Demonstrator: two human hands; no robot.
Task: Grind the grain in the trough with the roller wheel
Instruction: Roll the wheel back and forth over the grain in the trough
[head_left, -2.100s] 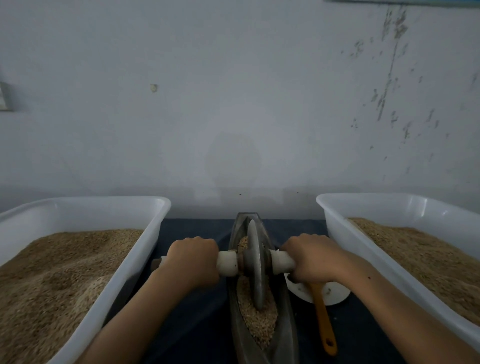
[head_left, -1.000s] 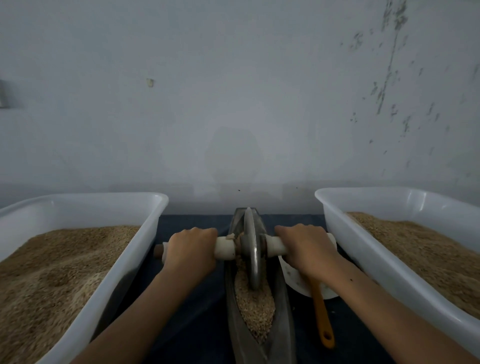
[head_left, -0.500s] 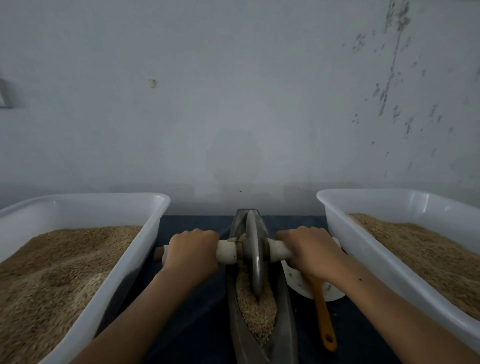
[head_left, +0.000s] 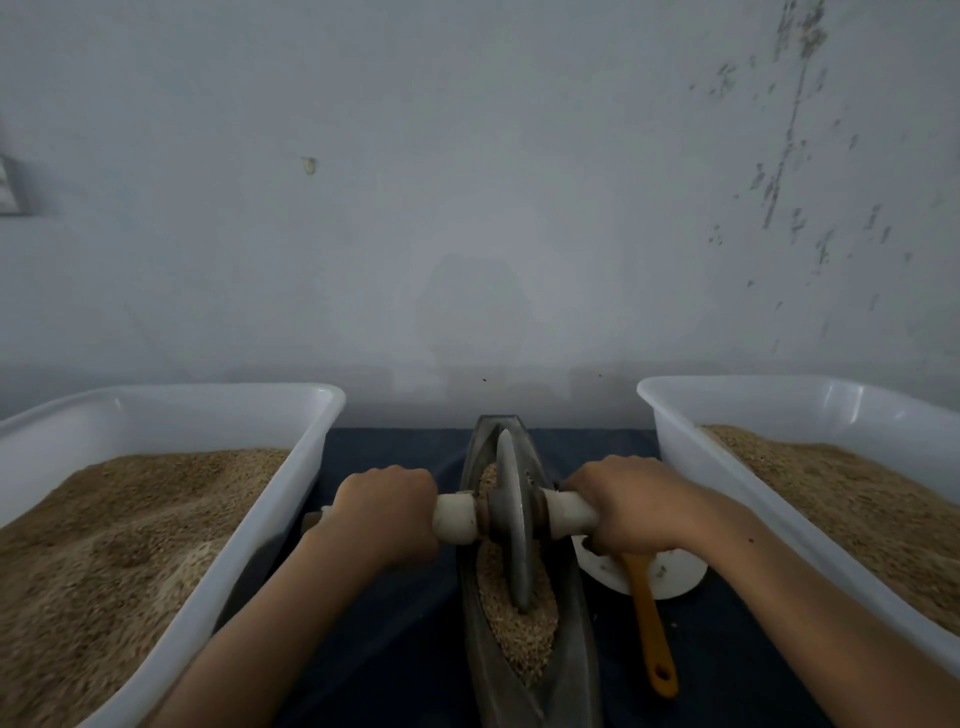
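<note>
Both hands, left hand (head_left: 387, 512) and right hand (head_left: 631, 506), clench the roller wheel (head_left: 511, 525) axle; tilting could spill grain (head_left: 519, 623) over the trough (head_left: 571, 649).

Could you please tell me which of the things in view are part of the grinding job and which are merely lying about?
In use: roller wheel, trough, grain, left hand, right hand.

Lying about: left tub, right tub, white dish, orange handle.

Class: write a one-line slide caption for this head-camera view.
Both hands, left and right, grip the roller wheel over grain.
</note>
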